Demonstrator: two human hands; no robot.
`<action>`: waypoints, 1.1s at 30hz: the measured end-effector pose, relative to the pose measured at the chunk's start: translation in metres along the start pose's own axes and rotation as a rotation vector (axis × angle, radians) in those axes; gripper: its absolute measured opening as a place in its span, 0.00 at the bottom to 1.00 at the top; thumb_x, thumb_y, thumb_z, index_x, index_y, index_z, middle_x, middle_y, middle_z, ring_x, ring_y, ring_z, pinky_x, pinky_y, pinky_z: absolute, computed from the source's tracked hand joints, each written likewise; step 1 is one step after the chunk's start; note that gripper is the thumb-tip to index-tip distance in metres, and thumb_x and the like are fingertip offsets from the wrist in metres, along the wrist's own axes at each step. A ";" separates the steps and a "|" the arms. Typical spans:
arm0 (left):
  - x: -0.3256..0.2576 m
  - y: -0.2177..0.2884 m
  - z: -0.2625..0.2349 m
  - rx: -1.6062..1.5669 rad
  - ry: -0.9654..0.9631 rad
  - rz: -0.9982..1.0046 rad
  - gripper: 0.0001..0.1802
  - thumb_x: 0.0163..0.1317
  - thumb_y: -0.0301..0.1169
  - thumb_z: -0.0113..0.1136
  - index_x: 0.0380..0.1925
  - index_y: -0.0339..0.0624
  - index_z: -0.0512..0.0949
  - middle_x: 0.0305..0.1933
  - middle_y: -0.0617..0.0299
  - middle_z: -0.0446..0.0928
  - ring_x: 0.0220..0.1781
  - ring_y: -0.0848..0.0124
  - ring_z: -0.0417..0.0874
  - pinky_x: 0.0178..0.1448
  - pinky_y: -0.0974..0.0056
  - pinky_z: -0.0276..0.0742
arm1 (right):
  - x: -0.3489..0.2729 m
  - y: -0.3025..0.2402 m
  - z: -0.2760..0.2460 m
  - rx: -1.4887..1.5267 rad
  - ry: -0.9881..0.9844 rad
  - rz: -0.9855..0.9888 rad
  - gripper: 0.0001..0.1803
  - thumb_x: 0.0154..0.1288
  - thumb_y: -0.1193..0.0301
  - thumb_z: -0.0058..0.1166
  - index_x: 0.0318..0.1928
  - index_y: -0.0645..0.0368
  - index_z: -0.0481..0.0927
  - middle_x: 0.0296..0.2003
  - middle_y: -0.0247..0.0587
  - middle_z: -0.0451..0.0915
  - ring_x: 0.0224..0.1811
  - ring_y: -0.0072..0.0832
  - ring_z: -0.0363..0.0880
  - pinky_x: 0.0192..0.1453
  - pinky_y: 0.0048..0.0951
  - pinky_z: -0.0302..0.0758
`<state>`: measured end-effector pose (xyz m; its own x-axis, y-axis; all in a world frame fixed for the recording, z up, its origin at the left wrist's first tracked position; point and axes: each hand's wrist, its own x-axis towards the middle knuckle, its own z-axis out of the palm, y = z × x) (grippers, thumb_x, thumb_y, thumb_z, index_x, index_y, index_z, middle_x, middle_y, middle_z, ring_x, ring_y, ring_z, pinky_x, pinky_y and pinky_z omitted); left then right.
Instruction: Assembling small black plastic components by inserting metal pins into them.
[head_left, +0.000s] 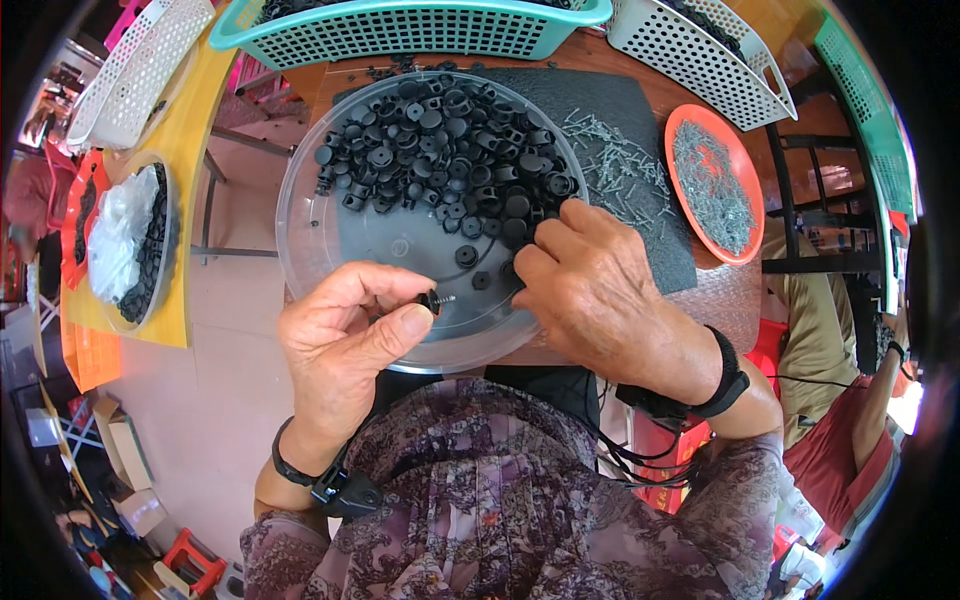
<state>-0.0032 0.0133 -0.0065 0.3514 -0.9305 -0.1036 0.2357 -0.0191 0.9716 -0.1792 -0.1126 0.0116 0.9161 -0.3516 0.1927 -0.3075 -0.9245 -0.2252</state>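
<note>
Standing on a yellow worktop at the left is a white perforated basket. Nearer, a red tray is holding dark pieces, and beside it a clear round tub is holding flat black pieces, partly covered by a crumpled clear bag. Toward the middle, a turquoise basket filled with dark parts is standing along the far edge of the brown worktop. In front of it, a wide clear basin is carrying a heap of round black pieces, densest at the far side and thinning toward the near side. Farther right, loose screws are lying scattered on a black mat, a white basket with dark contents is standing behind, and an orange-red plate is holding a pile of similar screws.

The left hand is pinching a small black part between nearly closed thumb and fingers. The right hand is reaching over the basin's right side, fingers curled; whether it is gripping anything cannot be told.

The small black part is sitting at the left hand's fingertips above the basin's near side, its screw pointing toward the right hand, well apart.
</note>
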 end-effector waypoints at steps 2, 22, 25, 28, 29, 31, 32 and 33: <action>0.001 0.000 0.000 0.001 0.015 -0.016 0.13 0.50 0.24 0.67 0.34 0.29 0.76 0.34 0.56 0.79 0.34 0.72 0.80 0.42 0.71 0.76 | 0.002 -0.001 0.000 -0.003 -0.023 -0.016 0.14 0.35 0.72 0.64 0.21 0.58 0.70 0.22 0.39 0.68 0.29 0.36 0.68 0.31 0.35 0.66; 0.000 0.008 0.014 -0.132 -0.016 0.042 0.13 0.51 0.23 0.66 0.36 0.30 0.75 0.34 0.57 0.79 0.34 0.73 0.81 0.43 0.71 0.76 | -0.003 -0.016 0.014 1.356 0.224 0.375 0.11 0.57 0.76 0.58 0.42 0.62 0.79 0.35 0.35 0.78 0.36 0.17 0.75 0.41 0.20 0.73; 0.000 0.008 0.015 -0.075 0.001 0.077 0.13 0.52 0.22 0.66 0.36 0.30 0.75 0.34 0.57 0.79 0.35 0.73 0.80 0.44 0.71 0.75 | -0.001 -0.021 0.020 1.749 0.255 0.420 0.11 0.60 0.76 0.56 0.43 0.64 0.77 0.38 0.35 0.79 0.39 0.18 0.76 0.45 0.21 0.74; -0.002 0.012 0.017 -0.040 0.008 0.110 0.12 0.52 0.21 0.65 0.36 0.31 0.76 0.35 0.58 0.78 0.36 0.73 0.80 0.44 0.72 0.75 | 0.001 -0.023 0.019 1.946 0.219 0.502 0.11 0.61 0.75 0.55 0.44 0.65 0.76 0.38 0.35 0.79 0.40 0.18 0.76 0.47 0.21 0.73; -0.002 0.012 0.017 -0.039 0.011 0.111 0.12 0.52 0.21 0.65 0.36 0.31 0.76 0.35 0.58 0.78 0.36 0.73 0.80 0.44 0.72 0.75 | 0.002 -0.024 0.020 1.952 0.213 0.508 0.11 0.61 0.75 0.55 0.44 0.65 0.76 0.38 0.35 0.78 0.40 0.18 0.76 0.47 0.21 0.73; -0.004 0.013 0.016 0.007 0.008 0.150 0.11 0.55 0.21 0.64 0.38 0.31 0.76 0.36 0.61 0.77 0.38 0.77 0.76 0.44 0.73 0.72 | 0.003 -0.024 0.024 1.960 0.208 0.512 0.11 0.61 0.76 0.54 0.44 0.65 0.75 0.38 0.34 0.78 0.40 0.18 0.75 0.47 0.20 0.72; -0.004 0.014 0.016 0.010 0.009 0.150 0.11 0.55 0.21 0.64 0.38 0.31 0.76 0.36 0.61 0.77 0.38 0.77 0.76 0.44 0.73 0.72 | 0.003 -0.024 0.027 1.955 0.206 0.506 0.11 0.61 0.76 0.54 0.44 0.65 0.75 0.38 0.34 0.78 0.40 0.17 0.75 0.47 0.20 0.72; -0.004 0.014 0.016 0.053 0.019 0.162 0.11 0.54 0.21 0.64 0.38 0.31 0.77 0.35 0.61 0.77 0.37 0.78 0.75 0.43 0.73 0.71 | 0.004 -0.023 0.030 1.948 0.205 0.499 0.11 0.61 0.76 0.54 0.44 0.65 0.75 0.38 0.34 0.78 0.40 0.17 0.74 0.47 0.19 0.71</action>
<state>-0.0157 0.0114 0.0106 0.3980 -0.9159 0.0516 0.1265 0.1105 0.9858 -0.1611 -0.0883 -0.0107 0.7756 -0.6137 -0.1475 0.2869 0.5509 -0.7837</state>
